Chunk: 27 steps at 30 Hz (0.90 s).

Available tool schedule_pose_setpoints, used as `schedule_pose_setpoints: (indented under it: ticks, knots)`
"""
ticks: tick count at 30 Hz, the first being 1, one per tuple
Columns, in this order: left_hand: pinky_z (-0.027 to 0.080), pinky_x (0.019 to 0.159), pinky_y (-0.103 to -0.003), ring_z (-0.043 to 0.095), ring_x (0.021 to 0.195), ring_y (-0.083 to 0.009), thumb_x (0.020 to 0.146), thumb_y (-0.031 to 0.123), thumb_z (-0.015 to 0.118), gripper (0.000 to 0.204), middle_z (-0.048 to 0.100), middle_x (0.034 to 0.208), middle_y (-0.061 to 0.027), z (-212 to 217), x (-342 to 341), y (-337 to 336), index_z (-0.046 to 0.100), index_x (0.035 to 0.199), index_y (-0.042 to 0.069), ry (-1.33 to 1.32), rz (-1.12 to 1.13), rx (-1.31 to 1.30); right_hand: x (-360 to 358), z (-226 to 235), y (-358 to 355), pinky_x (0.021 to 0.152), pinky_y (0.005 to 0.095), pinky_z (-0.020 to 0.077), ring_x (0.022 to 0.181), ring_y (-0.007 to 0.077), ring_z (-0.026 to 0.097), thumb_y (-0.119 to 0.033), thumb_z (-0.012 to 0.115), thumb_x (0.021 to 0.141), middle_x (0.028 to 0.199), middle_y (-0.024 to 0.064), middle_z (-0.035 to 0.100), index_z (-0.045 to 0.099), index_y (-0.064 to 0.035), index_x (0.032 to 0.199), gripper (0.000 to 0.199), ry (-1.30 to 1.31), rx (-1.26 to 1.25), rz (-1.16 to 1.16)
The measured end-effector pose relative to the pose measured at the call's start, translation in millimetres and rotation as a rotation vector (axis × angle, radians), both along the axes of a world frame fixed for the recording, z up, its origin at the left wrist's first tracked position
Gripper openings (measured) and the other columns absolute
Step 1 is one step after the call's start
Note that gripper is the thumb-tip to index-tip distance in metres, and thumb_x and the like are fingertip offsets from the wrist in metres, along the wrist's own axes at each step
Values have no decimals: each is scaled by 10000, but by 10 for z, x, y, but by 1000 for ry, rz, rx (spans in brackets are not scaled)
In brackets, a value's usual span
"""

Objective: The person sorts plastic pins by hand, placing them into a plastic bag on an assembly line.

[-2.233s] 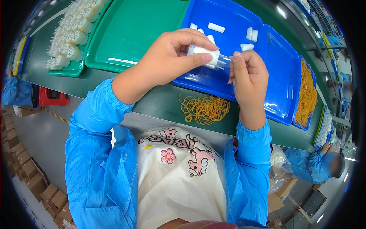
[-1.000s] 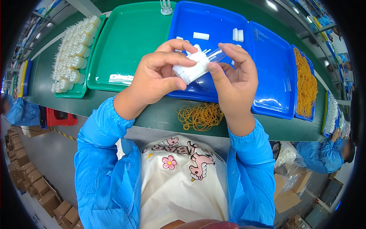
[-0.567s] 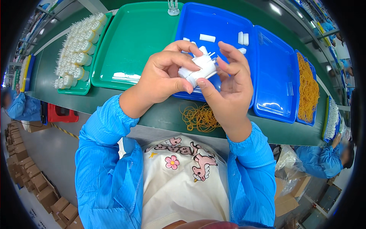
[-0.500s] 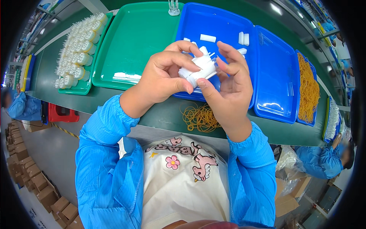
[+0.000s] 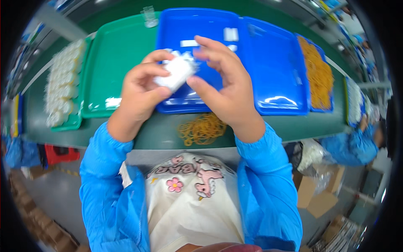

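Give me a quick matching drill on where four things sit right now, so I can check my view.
Things:
1. larger heap of rubber bands
2. smaller heap of rubber bands
3. clear plastic piece
4. white part, blurred

Places:
A. at the far right corner of the large green tray
B. in the grip of the left hand
C. in the narrow blue tray
D. on the dark green tabletop, in front of the person

Right pairs: 1-C, 2-D, 3-A, 4-B
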State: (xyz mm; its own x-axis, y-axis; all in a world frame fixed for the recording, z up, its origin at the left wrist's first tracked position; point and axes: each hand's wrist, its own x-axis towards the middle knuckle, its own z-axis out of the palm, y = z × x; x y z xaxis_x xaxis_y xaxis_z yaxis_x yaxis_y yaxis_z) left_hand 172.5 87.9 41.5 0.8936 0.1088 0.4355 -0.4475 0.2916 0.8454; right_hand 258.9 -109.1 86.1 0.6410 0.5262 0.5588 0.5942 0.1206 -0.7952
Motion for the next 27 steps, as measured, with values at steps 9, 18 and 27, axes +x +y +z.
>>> schedule_pose_setpoints:
  ticks: [9, 18, 27]
  knots:
    - [580, 801, -279, 589, 1160, -204, 840, 49, 690, 657, 521, 1345, -140, 370, 2, 50, 403, 1431, 58, 187, 163, -177, 1365, -220, -1693, 889, 468, 490, 1047, 414, 614, -147, 682, 839, 1117, 224, 659, 629, -13, 1159, 351, -367, -759, -948]
    - [557, 762, -275, 606, 1134, -199, 956, 224, 625, 505, 538, 1379, -137, 273, -89, -59, 447, 1393, 45, 207, -152, -476, 1149, -361, -2003, 716, 436, 487, 820, 342, 625, 36, 598, 794, 877, 168, 631, 614, 2, 949, 159, -225, -928, -772]
    - [561, 926, -333, 597, 1181, -239, 929, 99, 632, 468, 513, 1403, -147, 332, -55, 18, 485, 1370, 45, 216, -95, -388, 489, 319, -318, 595, 220, 479, 785, 136, 619, 10, 629, 896, 1042, 117, 639, 594, 10, 1129, 235, 413, 126, 86]
